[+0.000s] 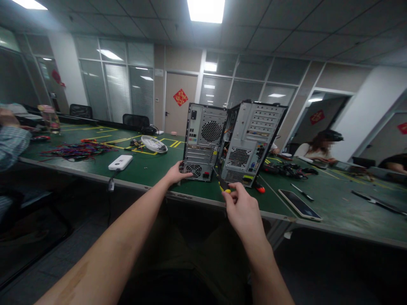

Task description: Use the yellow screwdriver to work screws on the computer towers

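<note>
Two computer cases stand upright side by side at the table edge, their back panels facing me. My left hand grips the lower left edge of the left computer case, its thumb lying across the back by the fan grille. A black and yellow screwdriver is held in the fingers of my right hand. Its shaft points up and away, at the lower right edge of the left case; whether the tip touches a screw is too small to tell. The right computer case is slightly turned.
On the green table lie a white power bank, a pile of coloured cables, a white oval basket, a phone, a pen and an orange-red handle. People sit at both sides.
</note>
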Tool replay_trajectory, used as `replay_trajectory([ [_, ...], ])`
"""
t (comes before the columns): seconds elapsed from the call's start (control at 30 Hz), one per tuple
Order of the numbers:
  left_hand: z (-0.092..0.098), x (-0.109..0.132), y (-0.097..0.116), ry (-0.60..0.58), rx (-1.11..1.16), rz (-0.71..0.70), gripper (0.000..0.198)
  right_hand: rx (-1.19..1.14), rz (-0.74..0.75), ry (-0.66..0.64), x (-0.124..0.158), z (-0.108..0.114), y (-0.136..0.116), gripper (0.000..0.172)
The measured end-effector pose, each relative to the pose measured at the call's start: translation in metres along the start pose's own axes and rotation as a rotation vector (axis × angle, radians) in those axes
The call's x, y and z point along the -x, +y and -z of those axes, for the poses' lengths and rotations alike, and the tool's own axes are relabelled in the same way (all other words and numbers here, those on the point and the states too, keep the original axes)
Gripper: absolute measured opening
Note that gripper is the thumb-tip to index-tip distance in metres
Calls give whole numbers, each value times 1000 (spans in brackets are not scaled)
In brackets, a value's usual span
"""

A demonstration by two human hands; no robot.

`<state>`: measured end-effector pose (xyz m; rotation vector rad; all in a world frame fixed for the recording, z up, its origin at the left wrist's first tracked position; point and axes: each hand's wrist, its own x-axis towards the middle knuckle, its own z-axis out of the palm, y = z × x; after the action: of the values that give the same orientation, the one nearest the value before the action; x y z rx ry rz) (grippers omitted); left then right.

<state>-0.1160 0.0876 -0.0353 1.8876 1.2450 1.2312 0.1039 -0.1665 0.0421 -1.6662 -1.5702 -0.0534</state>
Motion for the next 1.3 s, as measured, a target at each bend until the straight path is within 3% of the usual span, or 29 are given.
replay_trajectory([
  [0.23,0,1,3,6,-8,12,100,0,12,-22,1,-2,2,13],
  [0.47,0,1,4,-11,2,26,99,64,88,72,1,3,5,24],
  [0.73,1,1,4,-7,4,14,96,0,-1,56,-1,2,3,25],
  [0.93,1,1,2,-9,23,18,97,85,60,59,1,6,2,27],
  [1.3,-1,0,-1,-3,69,7,96,37,71,95,1,5,4,36],
])
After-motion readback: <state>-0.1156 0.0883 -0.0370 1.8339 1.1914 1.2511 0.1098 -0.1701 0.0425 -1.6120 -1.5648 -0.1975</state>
